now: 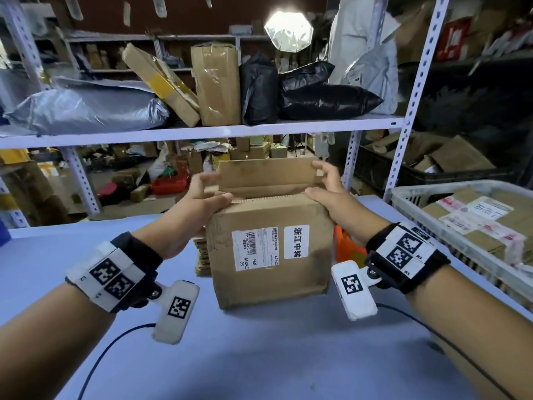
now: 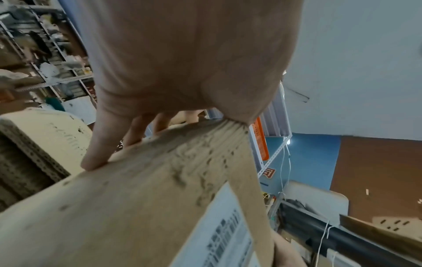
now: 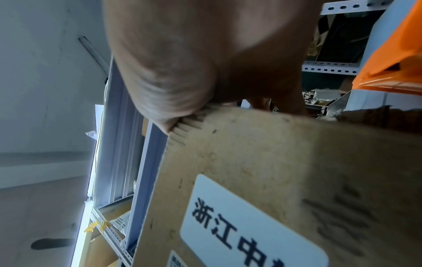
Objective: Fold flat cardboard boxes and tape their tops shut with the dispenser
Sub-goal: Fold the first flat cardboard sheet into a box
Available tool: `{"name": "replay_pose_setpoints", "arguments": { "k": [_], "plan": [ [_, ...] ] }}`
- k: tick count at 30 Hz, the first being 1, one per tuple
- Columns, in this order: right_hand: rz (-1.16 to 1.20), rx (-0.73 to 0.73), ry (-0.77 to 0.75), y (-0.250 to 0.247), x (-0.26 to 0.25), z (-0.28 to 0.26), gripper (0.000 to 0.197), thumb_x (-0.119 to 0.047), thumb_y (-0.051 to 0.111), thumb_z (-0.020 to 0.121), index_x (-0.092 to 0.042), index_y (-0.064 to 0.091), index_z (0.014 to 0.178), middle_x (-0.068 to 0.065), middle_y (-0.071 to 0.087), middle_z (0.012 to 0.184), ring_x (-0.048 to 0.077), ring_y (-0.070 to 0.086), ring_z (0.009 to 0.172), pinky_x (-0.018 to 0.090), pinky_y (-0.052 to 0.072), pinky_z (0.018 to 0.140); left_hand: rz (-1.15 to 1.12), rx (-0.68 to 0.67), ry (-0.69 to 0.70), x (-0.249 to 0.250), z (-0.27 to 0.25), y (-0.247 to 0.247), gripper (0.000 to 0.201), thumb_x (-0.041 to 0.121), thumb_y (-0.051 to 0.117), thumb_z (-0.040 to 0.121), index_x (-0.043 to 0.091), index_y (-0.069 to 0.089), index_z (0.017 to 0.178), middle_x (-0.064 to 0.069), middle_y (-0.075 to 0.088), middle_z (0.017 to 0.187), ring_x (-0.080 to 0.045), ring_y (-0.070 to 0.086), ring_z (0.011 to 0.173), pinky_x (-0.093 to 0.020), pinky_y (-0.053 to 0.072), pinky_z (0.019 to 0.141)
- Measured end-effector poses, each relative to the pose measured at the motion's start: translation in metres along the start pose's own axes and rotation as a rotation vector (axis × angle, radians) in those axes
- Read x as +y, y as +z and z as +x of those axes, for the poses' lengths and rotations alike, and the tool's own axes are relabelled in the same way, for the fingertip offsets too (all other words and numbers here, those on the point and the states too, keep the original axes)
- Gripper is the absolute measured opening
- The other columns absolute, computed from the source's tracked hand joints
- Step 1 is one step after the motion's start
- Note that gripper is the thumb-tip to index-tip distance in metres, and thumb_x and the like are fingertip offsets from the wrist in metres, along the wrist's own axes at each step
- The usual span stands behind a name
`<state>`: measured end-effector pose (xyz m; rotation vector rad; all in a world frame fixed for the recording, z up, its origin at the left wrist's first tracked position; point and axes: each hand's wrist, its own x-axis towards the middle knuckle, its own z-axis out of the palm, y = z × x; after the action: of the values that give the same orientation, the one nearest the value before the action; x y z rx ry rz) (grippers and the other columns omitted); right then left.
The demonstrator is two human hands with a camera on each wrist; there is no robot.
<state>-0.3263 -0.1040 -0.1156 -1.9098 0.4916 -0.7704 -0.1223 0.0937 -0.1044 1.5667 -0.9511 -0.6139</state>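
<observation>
A worn brown cardboard box with white shipping labels stands upright on the blue table, its far top flap raised. My left hand grips the box's upper left corner, thumb on the near top edge and fingers over the far side; the box fills the left wrist view under the fingers. My right hand grips the upper right corner, thumb on the near edge, fingers holding the raised flap; the labelled box shows in the right wrist view. An orange tape dispenser lies behind the box at the right, mostly hidden.
A stack of flat cardboard lies behind the box at the left. A white crate of taped parcels sits at the right. Metal shelving loaded with parcels and bags stands behind the table.
</observation>
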Motion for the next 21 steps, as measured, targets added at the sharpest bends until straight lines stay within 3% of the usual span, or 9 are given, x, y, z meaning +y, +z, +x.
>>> {"name": "replay_pose_setpoints", "arguments": {
  "k": [2,3,6,8,10,12,16,18,21],
  "plan": [
    [0.009,-0.021,-0.004,-0.003,-0.003,-0.002,0.064,-0.026,0.056,0.100,-0.047,0.019,0.147,-0.003,0.036,0.140,0.006,0.050,0.112,0.024,0.045,0.087,-0.014,-0.011,0.029,0.001,0.000,-0.001,0.054,0.029,0.064,0.098,0.055,0.034,0.135,0.009,0.059,0.130,-0.015,0.068,0.104,-0.035,0.058,0.066],
    [0.013,-0.036,-0.001,-0.004,-0.003,-0.003,0.061,-0.028,0.057,0.099,-0.048,0.022,0.146,-0.003,0.038,0.140,0.008,0.051,0.114,0.027,0.046,0.091,-0.001,-0.029,0.039,0.002,-0.001,-0.001,0.055,0.028,0.064,0.098,0.058,0.035,0.134,0.009,0.059,0.130,-0.017,0.067,0.106,-0.035,0.058,0.066],
    [0.049,-0.093,0.012,-0.005,-0.007,-0.004,0.024,-0.025,0.053,0.101,-0.035,0.054,0.123,0.006,0.058,0.128,0.015,0.064,0.101,0.035,0.052,0.088,0.046,-0.067,0.021,0.005,-0.004,-0.001,0.025,0.028,0.058,0.101,0.043,0.061,0.121,0.002,0.068,0.114,-0.014,0.070,0.087,-0.030,0.056,0.060],
    [0.000,-0.079,-0.007,-0.006,-0.006,-0.003,0.018,-0.022,0.050,0.102,-0.021,0.064,0.114,0.007,0.058,0.122,0.016,0.060,0.099,0.036,0.048,0.086,0.102,-0.070,-0.005,0.007,-0.002,0.001,0.017,0.031,0.055,0.102,0.035,0.069,0.110,-0.001,0.070,0.100,-0.010,0.068,0.075,-0.024,0.053,0.055],
    [-0.037,-0.066,-0.028,-0.005,-0.004,-0.003,0.019,-0.018,0.050,0.101,-0.015,0.066,0.110,0.003,0.056,0.119,0.011,0.056,0.099,0.031,0.045,0.085,0.137,-0.055,-0.021,0.006,-0.001,0.005,0.019,0.030,0.055,0.102,0.032,0.073,0.108,-0.002,0.072,0.101,-0.012,0.069,0.077,-0.025,0.054,0.057],
    [-0.048,-0.075,-0.048,-0.006,-0.003,-0.003,0.019,-0.018,0.049,0.101,-0.015,0.067,0.109,0.001,0.055,0.117,0.012,0.055,0.105,0.031,0.045,0.090,0.154,-0.018,-0.019,0.005,-0.003,0.005,0.019,0.030,0.056,0.102,0.032,0.074,0.108,0.000,0.072,0.109,-0.014,0.069,0.084,-0.031,0.057,0.063],
    [-0.037,-0.099,0.007,-0.006,-0.008,-0.003,0.020,-0.025,0.050,0.101,-0.017,0.066,0.108,0.009,0.058,0.120,0.023,0.057,0.114,0.046,0.045,0.102,0.174,0.004,-0.071,0.016,-0.006,0.007,0.022,0.033,0.055,0.102,0.037,0.075,0.110,-0.001,0.074,0.112,-0.023,0.071,0.091,-0.051,0.058,0.077],
    [-0.031,-0.122,0.042,-0.004,-0.012,-0.006,0.021,-0.028,0.051,0.101,-0.014,0.064,0.109,0.017,0.062,0.117,0.028,0.060,0.110,0.046,0.046,0.098,0.120,-0.008,-0.133,0.019,-0.013,0.011,0.024,0.036,0.052,0.103,0.041,0.074,0.114,0.002,0.075,0.113,-0.026,0.072,0.092,-0.047,0.061,0.071],
    [-0.094,-0.117,0.030,-0.006,-0.019,-0.019,0.022,-0.029,0.053,0.098,-0.013,0.064,0.109,0.019,0.062,0.116,0.024,0.060,0.096,0.035,0.044,0.080,0.083,-0.004,-0.146,0.024,-0.026,0.016,0.027,0.031,0.052,0.103,0.040,0.075,0.114,0.001,0.075,0.114,-0.027,0.071,0.088,-0.040,0.062,0.059]
  ]
}}
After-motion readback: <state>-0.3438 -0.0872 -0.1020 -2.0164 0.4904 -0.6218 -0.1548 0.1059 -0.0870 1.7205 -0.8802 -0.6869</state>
